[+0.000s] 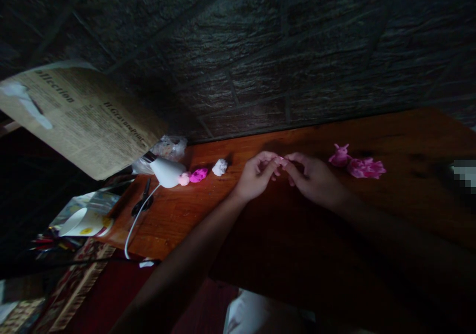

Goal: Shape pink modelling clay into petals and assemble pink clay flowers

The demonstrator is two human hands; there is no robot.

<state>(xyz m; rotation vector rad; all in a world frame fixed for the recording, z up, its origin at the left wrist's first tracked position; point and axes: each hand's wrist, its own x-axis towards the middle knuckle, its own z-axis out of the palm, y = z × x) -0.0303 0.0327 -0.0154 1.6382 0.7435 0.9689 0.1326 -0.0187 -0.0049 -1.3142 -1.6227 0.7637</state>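
Both hands meet above the wooden table (253, 143), fingertips together. Pinched between them is a small piece of pink clay (280, 161), mostly covered by the fingers. My left hand (256, 175) is closed on it from the left, and my right hand (312, 177) grips it from the right. Beyond my right hand stand a small pink clay figure (339, 156) with two ear-like points and a ruffled pink clay piece (367, 167). Left of my left hand lie a white clay lump (220, 167), a magenta lump (199, 175) and a pale pink one (184, 178).
A lamp with a white base (167, 172) and a newspaper-print shade (85, 125) stands at the left. Black scissors (141, 205), a white cable (137, 220) and a patterned cup (85, 223) are near that edge. A dark stone-patterned wall (238, 56) rises behind.
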